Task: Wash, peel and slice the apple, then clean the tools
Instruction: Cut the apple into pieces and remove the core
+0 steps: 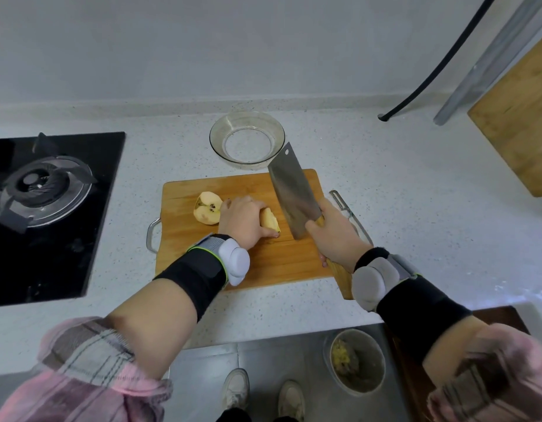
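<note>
— Apple: where was that peeled, pale-yellow apple piece?
— Mid wooden cutting board, clasped under the left hand; slippery, wet flesh. Right hand clenched the steel cleaver at three o'clock.

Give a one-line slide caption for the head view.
Left hand steadies apple piece; right hand poises cleaver.

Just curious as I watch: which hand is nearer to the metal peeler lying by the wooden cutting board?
The right hand, gripping the cleaver's handle, almost beside the metal peeler. The left hand holds an apple piece farther left.
</note>
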The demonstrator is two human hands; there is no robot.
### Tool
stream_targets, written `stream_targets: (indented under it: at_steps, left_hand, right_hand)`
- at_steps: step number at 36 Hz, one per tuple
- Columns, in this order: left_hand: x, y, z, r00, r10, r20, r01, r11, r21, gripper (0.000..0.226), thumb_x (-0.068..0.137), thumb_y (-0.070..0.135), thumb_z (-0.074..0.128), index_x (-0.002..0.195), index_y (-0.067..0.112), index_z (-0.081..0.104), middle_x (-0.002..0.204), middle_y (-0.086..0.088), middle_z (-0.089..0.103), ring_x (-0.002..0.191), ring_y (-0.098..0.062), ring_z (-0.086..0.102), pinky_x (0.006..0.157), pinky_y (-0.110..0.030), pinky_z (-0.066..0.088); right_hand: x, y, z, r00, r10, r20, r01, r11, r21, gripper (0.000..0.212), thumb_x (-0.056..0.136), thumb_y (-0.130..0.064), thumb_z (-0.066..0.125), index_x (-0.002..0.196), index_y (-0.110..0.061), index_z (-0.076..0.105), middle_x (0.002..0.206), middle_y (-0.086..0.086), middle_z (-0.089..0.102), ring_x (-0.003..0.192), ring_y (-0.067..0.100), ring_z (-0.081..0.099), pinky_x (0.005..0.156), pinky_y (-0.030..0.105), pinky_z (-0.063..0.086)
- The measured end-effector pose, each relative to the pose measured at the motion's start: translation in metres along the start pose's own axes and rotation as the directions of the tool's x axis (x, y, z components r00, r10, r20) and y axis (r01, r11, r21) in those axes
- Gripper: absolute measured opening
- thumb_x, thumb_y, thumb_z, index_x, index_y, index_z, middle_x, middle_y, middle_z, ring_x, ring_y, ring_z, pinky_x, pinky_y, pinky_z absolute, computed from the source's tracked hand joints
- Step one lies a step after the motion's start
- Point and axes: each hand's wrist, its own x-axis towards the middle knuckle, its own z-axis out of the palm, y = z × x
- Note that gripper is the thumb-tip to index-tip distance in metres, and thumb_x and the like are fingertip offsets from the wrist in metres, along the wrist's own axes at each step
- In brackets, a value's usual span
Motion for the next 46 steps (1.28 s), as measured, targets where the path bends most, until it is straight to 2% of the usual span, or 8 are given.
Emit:
stream_targets:
  at_steps: [4, 11, 19, 27, 33, 36, 41, 46]
  left_hand:
    - [0.0, -0.002, -0.002, 1.0, 0.014, -0.004, -0.014, 1.0, -0.021, 0.06, 0.071, 0.061, 0.069, 0.123, 0.032, 0.057, 0.112, 0.005, 0.065, 0.11, -0.022, 0.057, 0.109, -0.045, 0.023]
    - [0.007, -0.004, 0.0, 0.999, 0.05, 0.017, -0.048, 0.993, -0.112, 0.054, 0.064, 0.047, 0.081, 0.109, 0.02, 0.066, 0.094, -0.001, 0.069, 0.095, -0.026, 0.061, 0.092, -0.041, 0.044]
    - [0.006, -0.001, -0.007, 0.998, 0.046, 0.03, -0.046, 0.999, -0.008, 0.054, 0.067, 0.049, 0.078, 0.111, 0.023, 0.063, 0.104, 0.002, 0.068, 0.105, -0.022, 0.058, 0.107, -0.038, 0.023]
    - [0.005, -0.001, -0.009, 0.998, 0.053, 0.043, -0.053, 0.999, 0.01, 0.055, 0.073, 0.052, 0.073, 0.119, 0.026, 0.06, 0.109, 0.006, 0.068, 0.111, -0.019, 0.058, 0.115, -0.046, 0.001]
    - [0.005, -0.003, -0.009, 0.997, 0.062, 0.034, -0.063, 0.998, 0.021, 0.052, 0.073, 0.053, 0.072, 0.116, 0.027, 0.06, 0.106, 0.008, 0.069, 0.108, -0.017, 0.06, 0.115, -0.049, -0.006]
    - [0.003, -0.004, -0.008, 0.997, 0.068, 0.034, -0.069, 0.997, 0.028, 0.051, 0.074, 0.054, 0.071, 0.117, 0.028, 0.06, 0.108, 0.009, 0.069, 0.109, -0.016, 0.06, 0.116, -0.049, -0.006]
    - [0.005, -0.007, -0.009, 0.995, 0.078, 0.061, -0.08, 0.997, 0.024, 0.051, 0.072, 0.056, 0.071, 0.114, 0.03, 0.059, 0.105, 0.011, 0.067, 0.104, -0.014, 0.06, 0.115, -0.049, -0.001]
    - [0.001, -0.013, -0.009, 0.991, 0.119, 0.055, -0.112, 0.987, -0.116, 0.049, 0.065, 0.045, 0.08, 0.104, 0.028, 0.057, 0.097, 0.012, 0.064, 0.097, -0.012, 0.06, 0.103, -0.036, 0.025]
  right_hand:
    - [-0.002, 0.004, 0.01, 1.0, 0.014, 0.024, -0.015, 1.0, 0.022, 0.015, 0.101, -0.016, 0.04, 0.115, -0.016, 0.037, 0.076, 0.014, 0.054, 0.036, 0.018, 0.047, 0.037, 0.028, 0.047]
    - [-0.002, 0.004, 0.017, 0.999, 0.021, 0.045, -0.024, 0.998, 0.061, 0.014, 0.101, -0.015, 0.039, 0.114, -0.015, 0.037, 0.074, 0.012, 0.051, 0.037, 0.019, 0.047, 0.038, 0.028, 0.046]
    - [-0.002, 0.008, 0.022, 0.997, 0.036, 0.07, -0.043, 0.994, 0.098, 0.011, 0.101, -0.014, 0.038, 0.112, -0.013, 0.037, 0.07, 0.012, 0.049, 0.033, 0.018, 0.045, 0.038, 0.028, 0.046]
    - [0.0, 0.018, 0.028, 0.993, 0.076, 0.088, -0.092, 0.976, 0.195, 0.021, 0.1, -0.014, 0.035, 0.121, -0.01, 0.037, 0.074, 0.01, 0.048, 0.03, 0.015, 0.045, 0.035, 0.022, 0.039]
    - [0.007, 0.016, 0.033, 0.989, 0.096, 0.113, -0.119, 0.968, 0.221, 0.027, 0.101, -0.015, 0.034, 0.128, -0.009, 0.034, 0.075, 0.008, 0.045, 0.029, 0.014, 0.045, 0.038, 0.026, 0.045]
    - [0.007, 0.018, 0.039, 0.988, 0.106, 0.111, -0.128, 0.968, 0.214, 0.038, 0.102, -0.016, 0.034, 0.14, -0.012, 0.028, 0.083, 0.009, 0.051, 0.031, 0.015, 0.047, 0.038, 0.025, 0.044]
    - [0.003, 0.015, 0.04, 0.992, 0.102, 0.078, -0.116, 0.975, 0.191, 0.035, 0.104, -0.018, 0.035, 0.139, -0.015, 0.031, 0.095, 0.004, 0.052, 0.038, 0.02, 0.05, 0.039, 0.03, 0.051]
    - [0.005, 0.012, 0.035, 0.995, 0.08, 0.063, -0.089, 0.986, 0.14, 0.042, 0.104, -0.02, 0.038, 0.144, -0.012, 0.029, 0.098, 0.005, 0.049, 0.041, 0.023, 0.052, 0.035, 0.027, 0.047]
